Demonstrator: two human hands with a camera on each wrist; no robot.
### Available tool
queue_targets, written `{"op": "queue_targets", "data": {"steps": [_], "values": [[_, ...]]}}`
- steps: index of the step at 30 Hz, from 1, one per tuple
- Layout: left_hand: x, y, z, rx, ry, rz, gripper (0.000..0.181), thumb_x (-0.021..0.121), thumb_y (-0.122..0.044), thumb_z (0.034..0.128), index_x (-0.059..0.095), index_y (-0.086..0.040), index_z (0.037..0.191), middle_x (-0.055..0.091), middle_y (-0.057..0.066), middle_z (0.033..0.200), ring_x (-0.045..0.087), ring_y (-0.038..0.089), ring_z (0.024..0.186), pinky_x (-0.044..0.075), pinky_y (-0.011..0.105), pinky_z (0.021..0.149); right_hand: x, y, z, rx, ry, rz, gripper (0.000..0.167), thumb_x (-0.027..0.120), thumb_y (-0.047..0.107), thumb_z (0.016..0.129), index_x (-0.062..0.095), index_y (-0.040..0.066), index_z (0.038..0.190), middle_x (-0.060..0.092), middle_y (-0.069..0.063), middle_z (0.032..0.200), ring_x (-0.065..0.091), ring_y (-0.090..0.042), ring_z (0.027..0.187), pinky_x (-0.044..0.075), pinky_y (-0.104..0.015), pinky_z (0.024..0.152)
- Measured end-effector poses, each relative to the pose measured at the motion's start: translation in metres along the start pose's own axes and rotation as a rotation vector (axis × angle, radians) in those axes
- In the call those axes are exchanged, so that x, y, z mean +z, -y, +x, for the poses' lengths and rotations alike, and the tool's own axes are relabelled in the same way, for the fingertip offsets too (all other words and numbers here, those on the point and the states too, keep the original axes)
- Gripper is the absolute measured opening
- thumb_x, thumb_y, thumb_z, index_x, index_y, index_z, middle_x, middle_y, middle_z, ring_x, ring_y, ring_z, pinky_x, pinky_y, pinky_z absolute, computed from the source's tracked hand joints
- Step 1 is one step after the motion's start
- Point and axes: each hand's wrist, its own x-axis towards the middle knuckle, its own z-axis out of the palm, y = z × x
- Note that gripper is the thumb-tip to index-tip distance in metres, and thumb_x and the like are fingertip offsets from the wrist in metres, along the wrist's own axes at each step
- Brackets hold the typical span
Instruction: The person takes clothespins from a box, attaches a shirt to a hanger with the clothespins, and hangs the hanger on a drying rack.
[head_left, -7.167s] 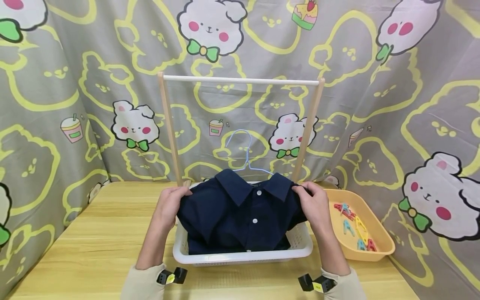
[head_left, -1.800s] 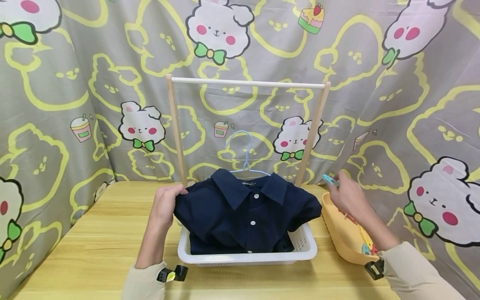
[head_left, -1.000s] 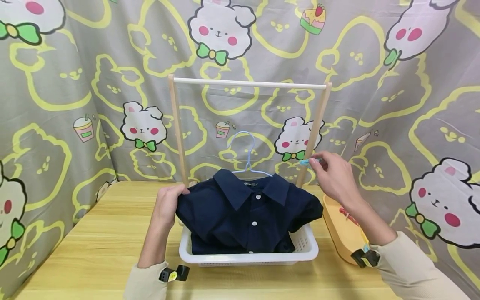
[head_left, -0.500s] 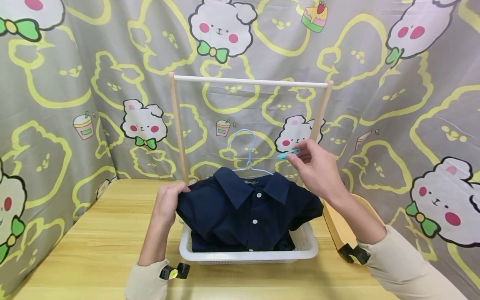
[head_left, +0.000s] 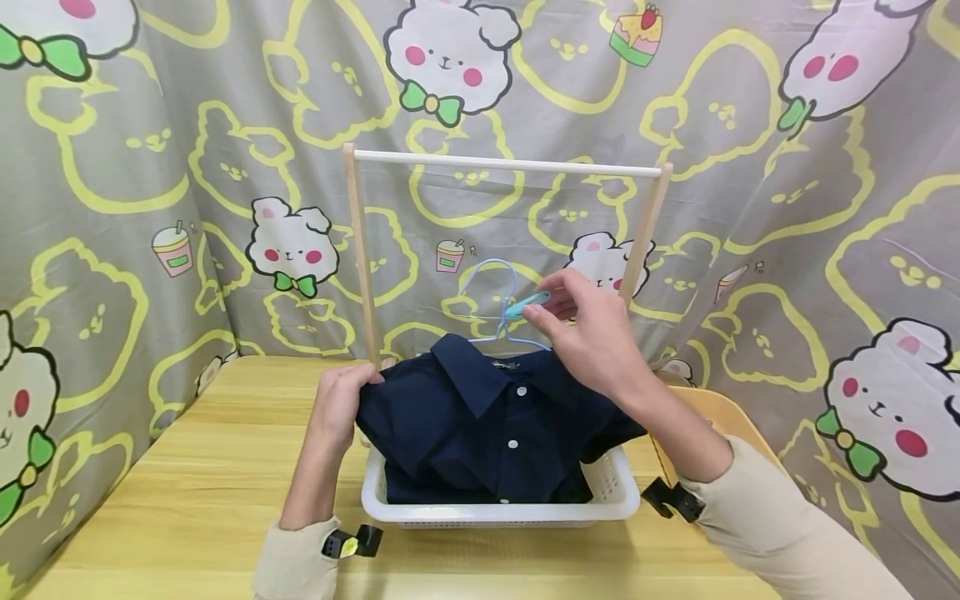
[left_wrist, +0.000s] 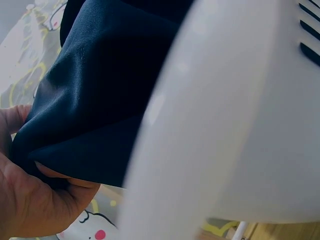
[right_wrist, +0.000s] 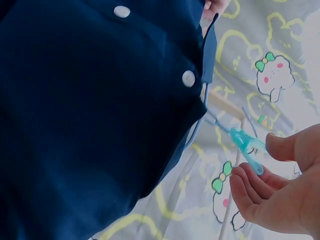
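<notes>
A dark navy collared shirt (head_left: 457,442) with white buttons lies spread over a white basket. From its collar rises a light blue wire hanger (head_left: 491,261). My left hand (head_left: 335,408) grips the shirt's shoulder at the left; in the left wrist view the cloth (left_wrist: 95,95) is pinched between thumb and fingers. My right hand (head_left: 596,333) is above the right side of the collar, pinching a turquoise clothespin (head_left: 528,305) between thumb and fingertips. In the right wrist view the clothespin (right_wrist: 245,147) has its tip at the hanger's neck; whether they touch, I cannot tell.
The white basket (head_left: 501,513) stands on a wooden table (head_left: 180,475). Behind it rises a rack with a white crossbar (head_left: 510,163). A yellow tray (head_left: 723,408) is at the right, partly behind my right forearm. A patterned curtain (head_left: 480,200) encloses the back and sides.
My right hand has left the shirt's right shoulder, taken a turquoise clothespin from the yellow tray and carried it left to the hanger's neck. My left hand keeps its grip.
</notes>
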Motion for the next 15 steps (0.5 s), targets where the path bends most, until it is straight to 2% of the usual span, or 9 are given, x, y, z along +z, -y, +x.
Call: {"op": "queue_targets", "data": {"steps": [6, 15], "values": [[0.000, -0.001, 0.000, -0.010, 0.002, 0.007, 0.024, 0.059, -0.006, 0.0846, 0.072, -0.009, 0.064, 0.065, -0.007, 0.072, 0.061, 0.014, 0.080, 0.051, 0.024, 0.076, 0.011, 0.013, 0.001, -0.028, 0.021, 0.030, 0.026, 0.073, 0.019, 0.094, 0.065, 0.006, 0.114, 0.075, -0.007, 0.094, 0.072, -0.021, 0.088, 0.057, -0.038, 0.079], [0.000, -0.001, 0.000, -0.005, 0.001, 0.000, 0.025, 0.058, -0.005, 0.0848, 0.073, -0.008, 0.065, 0.066, -0.007, 0.073, 0.061, 0.014, 0.081, 0.051, 0.024, 0.076, 0.033, 0.025, 0.003, -0.101, 0.051, 0.064, 0.022, 0.075, 0.017, 0.092, 0.067, 0.006, 0.110, 0.072, -0.005, 0.090, 0.073, -0.019, 0.085, 0.058, -0.036, 0.080]]}}
